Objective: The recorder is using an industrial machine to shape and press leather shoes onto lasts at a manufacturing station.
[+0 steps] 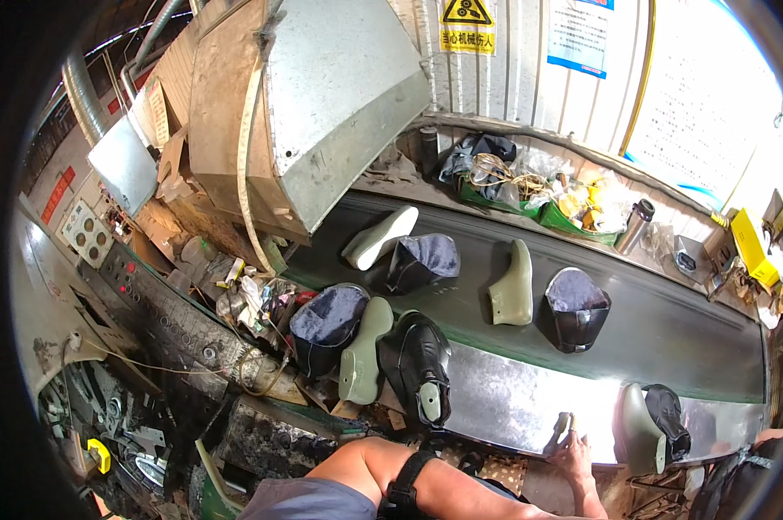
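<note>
At the lower right of the frame, what looks like the right hand (572, 454) is reaching over the shiny metal counter's (504, 394) edge, its fingers loosely extended and seemingly holding nothing; the left hand is lying out of view, so I cannot tell its state. Near it, rightward, a pale green shoe form (638, 438) and a black shoe upper (669, 416) are lying side by side, good handling probably depending on gripping the form's firm body.

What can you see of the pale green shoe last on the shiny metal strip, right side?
The smooth, plastic-looking pale green shoe last is foot-shaped, its narrower rounded end towards the dark green belt; its blunter near end shows a small dark mark. It rests ungripped on the shiny metal strip, immediately left of a black shoe; whether they touch is unclear.
</note>
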Motion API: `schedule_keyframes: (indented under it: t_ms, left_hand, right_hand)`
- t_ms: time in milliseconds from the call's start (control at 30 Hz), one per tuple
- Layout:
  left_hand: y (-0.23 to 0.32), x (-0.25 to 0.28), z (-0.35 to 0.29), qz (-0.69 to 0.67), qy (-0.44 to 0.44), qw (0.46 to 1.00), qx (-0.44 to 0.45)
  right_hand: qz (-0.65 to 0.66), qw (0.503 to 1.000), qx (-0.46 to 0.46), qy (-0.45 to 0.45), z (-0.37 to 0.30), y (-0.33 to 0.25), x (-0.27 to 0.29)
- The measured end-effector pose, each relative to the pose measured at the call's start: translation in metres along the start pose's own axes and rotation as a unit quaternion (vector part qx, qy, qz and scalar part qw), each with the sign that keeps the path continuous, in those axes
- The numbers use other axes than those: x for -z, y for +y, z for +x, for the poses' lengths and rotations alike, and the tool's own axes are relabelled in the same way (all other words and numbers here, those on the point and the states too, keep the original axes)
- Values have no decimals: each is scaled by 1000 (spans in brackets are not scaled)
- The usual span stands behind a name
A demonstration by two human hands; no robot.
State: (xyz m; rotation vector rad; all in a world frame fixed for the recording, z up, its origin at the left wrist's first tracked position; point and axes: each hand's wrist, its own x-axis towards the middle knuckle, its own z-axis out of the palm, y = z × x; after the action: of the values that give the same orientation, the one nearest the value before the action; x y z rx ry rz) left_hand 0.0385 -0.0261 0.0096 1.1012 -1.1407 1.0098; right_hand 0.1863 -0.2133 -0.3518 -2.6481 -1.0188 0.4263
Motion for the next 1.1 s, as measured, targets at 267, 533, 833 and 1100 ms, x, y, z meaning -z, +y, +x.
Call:
schedule_keyframes:
  t_ms: [267,533,833,1100]
  left_hand:
    - [1,-2,0,2,9,1000,1]
    - [2,-3,-1,5,11,1000,0]
    - [2,-4,-2,6,8,1000,1]
    - [2,-6,-1,3,5,1000,3]
  right_hand:
    - [64,996,-35,-52,-1,-9,12]
    - [53,996,-33,-56,1,6,-3]
    - [47,996,-34,-66,0,2,1]
    - [53,996,-41,-62,0,16,-11]
